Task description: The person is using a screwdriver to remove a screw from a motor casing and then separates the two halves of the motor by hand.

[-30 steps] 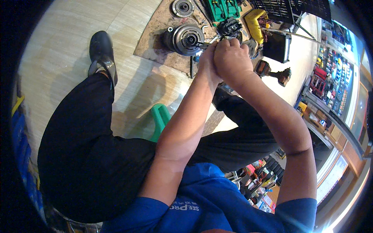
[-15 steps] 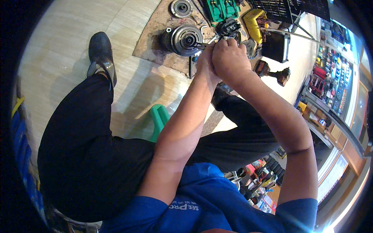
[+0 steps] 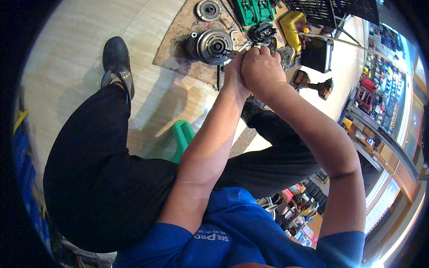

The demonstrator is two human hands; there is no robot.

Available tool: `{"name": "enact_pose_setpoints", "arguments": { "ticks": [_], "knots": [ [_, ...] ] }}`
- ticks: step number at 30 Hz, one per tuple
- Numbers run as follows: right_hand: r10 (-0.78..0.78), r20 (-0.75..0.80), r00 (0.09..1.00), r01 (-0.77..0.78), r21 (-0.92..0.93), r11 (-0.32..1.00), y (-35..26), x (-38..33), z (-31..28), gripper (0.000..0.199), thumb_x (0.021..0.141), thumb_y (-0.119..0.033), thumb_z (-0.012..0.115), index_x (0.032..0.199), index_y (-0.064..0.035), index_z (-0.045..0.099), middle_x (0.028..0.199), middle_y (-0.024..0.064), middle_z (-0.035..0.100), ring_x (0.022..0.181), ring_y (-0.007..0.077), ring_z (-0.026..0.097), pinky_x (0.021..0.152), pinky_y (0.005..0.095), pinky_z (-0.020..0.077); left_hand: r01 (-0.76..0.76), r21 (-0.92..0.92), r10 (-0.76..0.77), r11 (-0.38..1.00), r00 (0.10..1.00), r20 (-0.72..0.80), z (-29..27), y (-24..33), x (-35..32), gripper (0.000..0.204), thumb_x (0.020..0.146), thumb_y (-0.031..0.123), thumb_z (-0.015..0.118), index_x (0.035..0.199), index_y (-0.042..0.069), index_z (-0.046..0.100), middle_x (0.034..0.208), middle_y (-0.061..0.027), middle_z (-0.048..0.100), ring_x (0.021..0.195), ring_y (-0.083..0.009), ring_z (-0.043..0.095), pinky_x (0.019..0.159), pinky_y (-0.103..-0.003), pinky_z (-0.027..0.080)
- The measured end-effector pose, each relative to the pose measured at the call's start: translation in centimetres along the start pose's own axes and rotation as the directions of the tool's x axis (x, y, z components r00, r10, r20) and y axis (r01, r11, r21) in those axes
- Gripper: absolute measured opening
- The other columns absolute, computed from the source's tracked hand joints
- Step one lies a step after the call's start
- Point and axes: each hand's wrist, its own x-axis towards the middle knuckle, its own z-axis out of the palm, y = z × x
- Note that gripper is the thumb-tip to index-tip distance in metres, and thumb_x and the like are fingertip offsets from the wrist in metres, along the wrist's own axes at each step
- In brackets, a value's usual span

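Note:
Both my hands are closed together over the board, right against left. My left hand (image 3: 235, 73) and my right hand (image 3: 263, 69) are wrapped round the handles of dark, narrow-tipped pliers (image 3: 229, 54); the handles themselves are hidden. The plier tips reach left to the face of a round metal pulley (image 3: 216, 46) with a dark centre hub. This pulley sits on a cylindrical machine part lying on a stained brown board (image 3: 172, 58). A separate round metal disc (image 3: 208, 10) lies farther off on the same board.
Beyond my hands are a green tool case (image 3: 252, 11), a black part (image 3: 262, 31) and a yellow object (image 3: 292, 29). A cordless drill (image 3: 315, 85) lies on the right. A green stool edge (image 3: 182, 138) shows under my left arm. Stocked shelves (image 3: 386, 85) line the far right.
Both hands have shifted very slightly left, with the plier tips still at the pulley. The pulley and the other parts have stayed in place.

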Motion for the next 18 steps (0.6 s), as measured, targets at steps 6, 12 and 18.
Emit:
{"name": "enact_pose_setpoints", "arguments": {
  "ticks": [6,12,18],
  "knots": [
    [0.015,-0.019,1.000,-0.015,0.015,1.000,-0.2,0.1,0.1,0.027,0.086,-0.014,0.059,0.107,0.0010,0.067,0.108,0.0131,0.065,0.106,0.0300,0.060,0.085,0.0448,0.0490,0.048,-0.054,-0.045,0.997,0.997,0.058,-0.2,0.3,-0.2,0.034,0.103,0.033,0.042,0.113,0.008,0.062,0.117,-0.0135,0.066,0.110,-0.0279,0.062,0.099,-0.043,0.047],
    [0.061,-0.024,0.998,-0.062,-0.049,0.997,-0.4,-0.2,0.1,0.026,0.088,-0.017,0.060,0.108,-0.0017,0.067,0.107,0.0113,0.065,0.105,0.0292,0.061,0.082,0.0471,0.0500,-0.001,0.055,-0.003,0.998,0.998,0.070,1.4,0.2,-1.2,0.036,0.105,0.034,0.037,0.110,0.008,0.062,0.109,-0.0107,0.067,0.103,-0.0234,0.065,0.093,-0.041,0.051],
    [0.153,-0.043,0.987,-0.157,-0.113,0.981,-1.0,-0.3,0.8,0.028,0.091,-0.018,0.059,0.112,-0.0006,0.063,0.111,0.0138,0.063,0.103,0.0315,0.062,0.074,0.0468,0.0569,-0.029,0.082,0.022,0.996,0.996,0.092,1.1,-0.1,-0.7,0.038,0.106,0.035,0.035,0.111,0.007,0.061,0.111,-0.0112,0.065,0.103,-0.0245,0.064,0.094,-0.042,0.051]
  ]
}}
